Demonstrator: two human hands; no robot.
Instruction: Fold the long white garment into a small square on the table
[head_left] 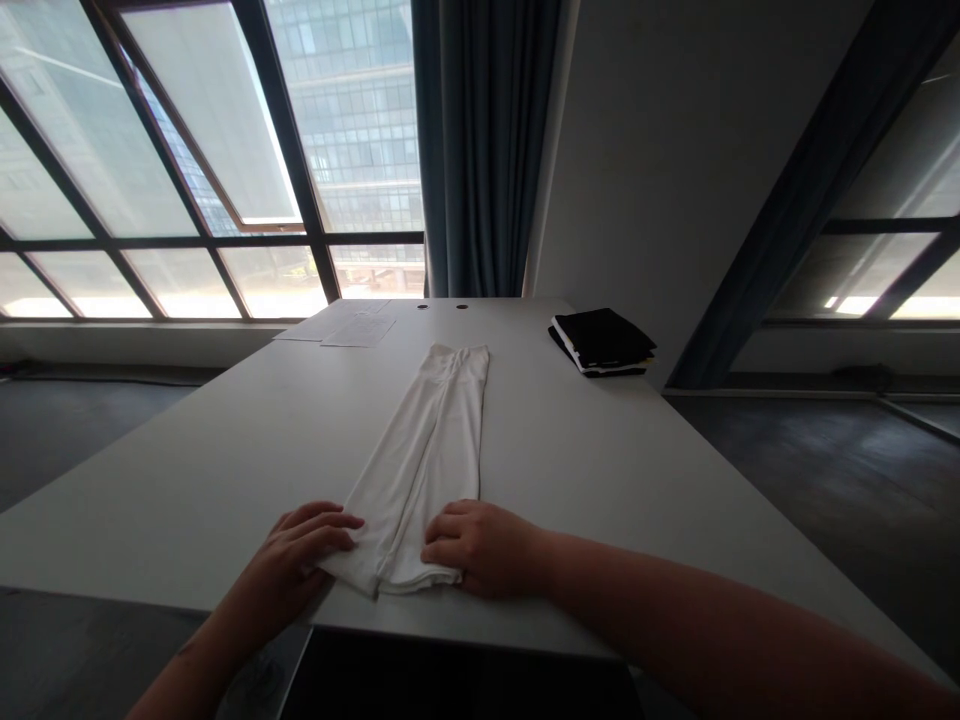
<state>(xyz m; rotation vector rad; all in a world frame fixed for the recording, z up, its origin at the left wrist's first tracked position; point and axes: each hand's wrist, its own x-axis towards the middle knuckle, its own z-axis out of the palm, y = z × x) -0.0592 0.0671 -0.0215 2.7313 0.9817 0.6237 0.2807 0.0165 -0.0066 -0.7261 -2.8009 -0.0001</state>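
Head view — left hand point(304, 550) and right hand point(484, 545) touch white garment point(456, 430).

White trousers point(427, 450) flat on table point(600, 480), hands point(484, 548) at near end.

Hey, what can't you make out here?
All head view:
Underside of the white garment: hidden by its top.
Palm of the right hand: hidden by its back.
Inside of the black pile: covered by its top.
Any print on the papers: too small.
Rest of the right arm: cut by picture edge.
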